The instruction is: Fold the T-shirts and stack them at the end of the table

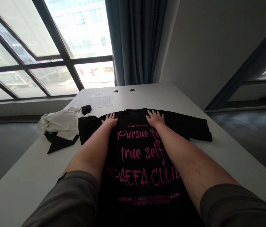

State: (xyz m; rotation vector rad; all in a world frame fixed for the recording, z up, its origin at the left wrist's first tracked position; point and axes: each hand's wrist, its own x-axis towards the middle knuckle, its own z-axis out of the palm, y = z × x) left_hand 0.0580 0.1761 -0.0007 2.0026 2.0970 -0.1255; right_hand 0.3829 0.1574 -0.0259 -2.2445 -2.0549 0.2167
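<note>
A black T-shirt [137,118] with pink lettering lies spread on the white table, its collar at the far end and its sleeves out to both sides. My left hand [110,120] rests flat on the shirt near the left shoulder, fingers spread. Near the right side of the collar, my right hand [155,118] also lies flat with its fingers apart. Neither hand grips the cloth. My forearms cover parts of the lettering, and the shirt's lower end runs out of view at the bottom.
Left of the shirt lies a crumpled heap of white and black clothing [60,121], close to the left sleeve. Printed paper sheets [99,101] lie farther back on the table [227,164]. Two round holes pierce its far end. A blue curtain [136,41] hangs behind, beside large windows.
</note>
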